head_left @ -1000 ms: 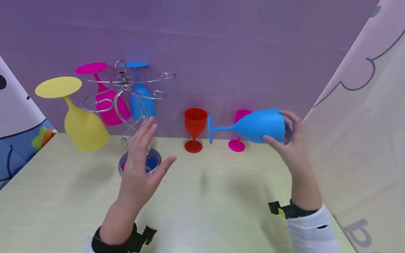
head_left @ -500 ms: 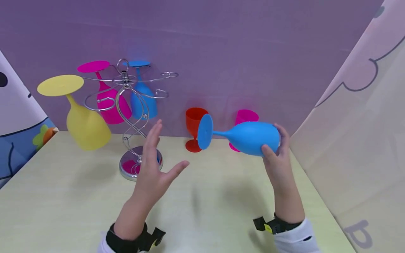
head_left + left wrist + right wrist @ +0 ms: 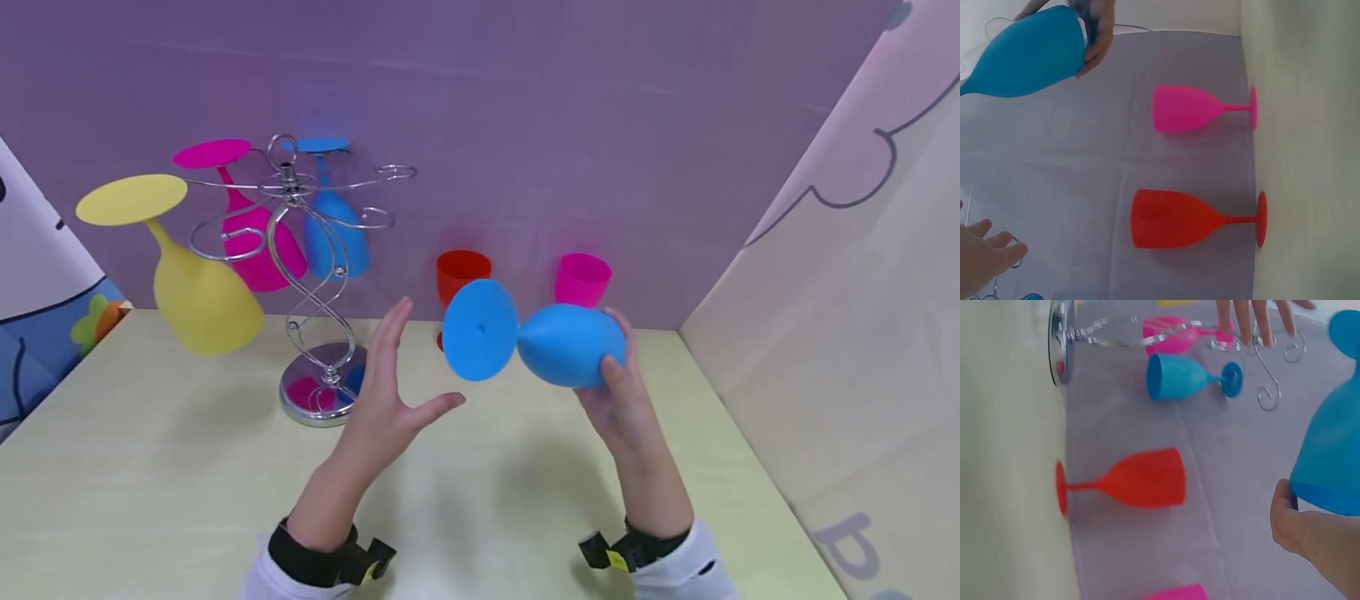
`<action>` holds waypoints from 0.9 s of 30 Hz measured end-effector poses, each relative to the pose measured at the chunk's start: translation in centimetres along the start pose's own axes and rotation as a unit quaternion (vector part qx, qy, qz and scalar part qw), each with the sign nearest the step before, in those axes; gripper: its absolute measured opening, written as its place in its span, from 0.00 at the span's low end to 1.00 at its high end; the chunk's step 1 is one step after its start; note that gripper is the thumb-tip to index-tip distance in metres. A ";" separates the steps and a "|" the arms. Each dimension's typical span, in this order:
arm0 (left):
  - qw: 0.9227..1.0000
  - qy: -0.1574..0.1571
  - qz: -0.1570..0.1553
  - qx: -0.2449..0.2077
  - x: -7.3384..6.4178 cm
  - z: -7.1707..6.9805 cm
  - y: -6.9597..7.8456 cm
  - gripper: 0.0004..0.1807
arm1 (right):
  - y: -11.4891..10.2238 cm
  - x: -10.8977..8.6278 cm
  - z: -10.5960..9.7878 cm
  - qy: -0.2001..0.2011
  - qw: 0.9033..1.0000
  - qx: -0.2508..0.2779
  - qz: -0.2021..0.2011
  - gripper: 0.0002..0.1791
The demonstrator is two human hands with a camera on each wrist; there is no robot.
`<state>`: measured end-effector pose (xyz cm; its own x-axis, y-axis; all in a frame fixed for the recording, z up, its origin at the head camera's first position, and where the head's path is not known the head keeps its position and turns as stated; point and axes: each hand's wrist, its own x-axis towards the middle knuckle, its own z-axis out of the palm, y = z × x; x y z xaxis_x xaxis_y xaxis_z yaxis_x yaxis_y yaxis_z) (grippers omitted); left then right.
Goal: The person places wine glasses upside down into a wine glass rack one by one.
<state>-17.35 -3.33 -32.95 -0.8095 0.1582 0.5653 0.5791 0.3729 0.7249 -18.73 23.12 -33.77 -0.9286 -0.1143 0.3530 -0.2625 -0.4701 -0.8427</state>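
My right hand grips a blue wine glass around its bowl near the rim. The glass is tilted onto its side above the table, its round foot pointing left toward my left hand. That left hand is raised with fingers straight and thumb spread, a gap between it and the foot. In the left wrist view the held blue glass shows at top left, and the right hand's fingers wrap its rim. Seen from the right wrist, the thumb lies against the rim.
A metal glass rack stands at left, with a yellow glass, a pink glass and another blue glass hanging upside down. A red goblet and a pink goblet stand upright by the purple backdrop.
My right hand has moved left and slightly down with the blue glass, turning its foot toward me. My left hand has shifted right, away from the rack.
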 end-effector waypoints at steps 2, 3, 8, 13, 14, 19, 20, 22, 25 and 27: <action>1.000 -0.009 0.003 0.001 0.0 0.3 -0.2 0.54 | 0.6 0.0 0.4 -0.012 0.999 0.035 0.015 0.39; 1.000 -0.012 0.004 0.002 -0.1 0.5 -0.3 0.54 | 0.9 0.0 0.5 -0.019 0.998 0.052 0.024 0.39; 1.000 -0.019 0.014 0.001 -0.2 1.0 -0.1 0.54 | 2.0 0.0 1.1 -0.050 0.991 0.113 0.056 0.37; 0.999 -0.022 0.022 -0.015 -0.3 1.3 0.0 0.54 | 2.5 -0.4 1.2 -0.048 0.982 0.160 0.088 0.33; 0.999 -0.023 0.023 -0.020 -0.3 1.4 0.1 0.54 | 2.7 -0.5 1.3 -0.045 0.979 0.172 0.100 0.32; 0.998 -0.036 0.025 -0.035 -0.3 1.8 0.1 0.54 | 3.5 -0.8 2.2 -0.033 0.962 0.215 0.165 0.30; 0.998 -0.040 0.024 -0.036 -0.3 1.9 0.1 0.54 | 3.6 -0.9 2.4 -0.030 0.960 0.218 0.174 0.30; 0.998 -0.046 0.021 -0.033 -0.4 2.1 0.2 0.54 | 3.9 -1.1 2.8 -0.026 0.954 0.227 0.193 0.31; 0.998 -0.052 0.015 -0.030 -0.6 2.4 0.3 0.54 | 4.2 -1.5 3.5 -0.021 0.944 0.245 0.218 0.33; 0.998 -0.054 0.009 -0.028 -0.6 2.4 0.4 0.54 | 4.4 -1.7 3.9 -0.026 0.939 0.256 0.230 0.33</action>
<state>-16.87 -1.09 -33.96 -0.8026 0.2630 0.5354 0.5960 0.3176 0.7375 -17.24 17.81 -36.49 -0.8954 -0.4441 0.0304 0.3356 -0.7183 -0.6094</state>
